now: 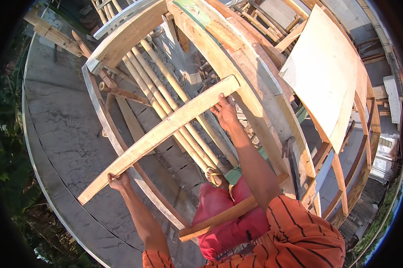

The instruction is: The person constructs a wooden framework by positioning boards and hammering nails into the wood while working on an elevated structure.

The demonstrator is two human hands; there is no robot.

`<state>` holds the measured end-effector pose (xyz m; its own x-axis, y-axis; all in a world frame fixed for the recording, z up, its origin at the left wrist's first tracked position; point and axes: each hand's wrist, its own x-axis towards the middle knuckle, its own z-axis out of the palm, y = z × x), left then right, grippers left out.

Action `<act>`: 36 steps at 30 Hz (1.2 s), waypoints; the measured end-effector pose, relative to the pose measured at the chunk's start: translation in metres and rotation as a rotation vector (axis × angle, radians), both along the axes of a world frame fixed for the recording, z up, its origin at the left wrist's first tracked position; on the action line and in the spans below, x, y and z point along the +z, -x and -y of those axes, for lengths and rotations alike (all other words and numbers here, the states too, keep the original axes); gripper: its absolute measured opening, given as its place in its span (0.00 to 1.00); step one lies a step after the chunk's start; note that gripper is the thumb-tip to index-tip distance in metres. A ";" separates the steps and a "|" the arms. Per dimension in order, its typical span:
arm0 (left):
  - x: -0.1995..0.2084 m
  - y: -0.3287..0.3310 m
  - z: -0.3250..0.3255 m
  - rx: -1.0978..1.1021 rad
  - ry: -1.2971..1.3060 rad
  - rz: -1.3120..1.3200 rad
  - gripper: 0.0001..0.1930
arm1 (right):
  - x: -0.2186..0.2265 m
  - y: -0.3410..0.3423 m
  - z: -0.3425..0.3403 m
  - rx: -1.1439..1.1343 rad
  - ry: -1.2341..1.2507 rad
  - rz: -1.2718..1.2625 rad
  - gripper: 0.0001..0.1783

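Observation:
A pale wooden plank [161,136] lies slantwise in front of me, its right end higher up and its left end lower. My left hand [119,181] is closed on its lower edge near the left end. Toward the other end, my right hand [225,112] grips the same lower edge from beneath, fingers curled up against its face. The plank's right end touches or overlaps a thick timber beam [250,105]; I cannot tell which. Further left it crosses above a narrower timber rail [104,105].
Below the plank run several bamboo poles [165,105], with my sandalled foot [216,177] at their near end. A short timber [223,218] crosses my lap. A hammer [289,149] hangs on the right beam. Beyond it leans a plywood sheet [324,71]. A grey slab [58,129] spreads leftward.

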<state>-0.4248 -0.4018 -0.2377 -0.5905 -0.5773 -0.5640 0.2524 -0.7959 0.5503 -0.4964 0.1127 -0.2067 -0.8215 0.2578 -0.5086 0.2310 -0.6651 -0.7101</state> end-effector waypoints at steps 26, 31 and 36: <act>-0.001 0.035 -0.024 -0.322 0.334 0.029 0.29 | 0.007 0.058 -0.011 0.101 0.075 0.027 0.42; 0.003 0.049 -0.051 -0.211 0.481 0.058 0.18 | 0.003 0.054 -0.027 0.109 0.080 0.046 0.37; -0.023 0.034 -0.028 -0.151 0.623 0.077 0.14 | 0.013 0.055 -0.016 0.143 0.128 0.058 0.36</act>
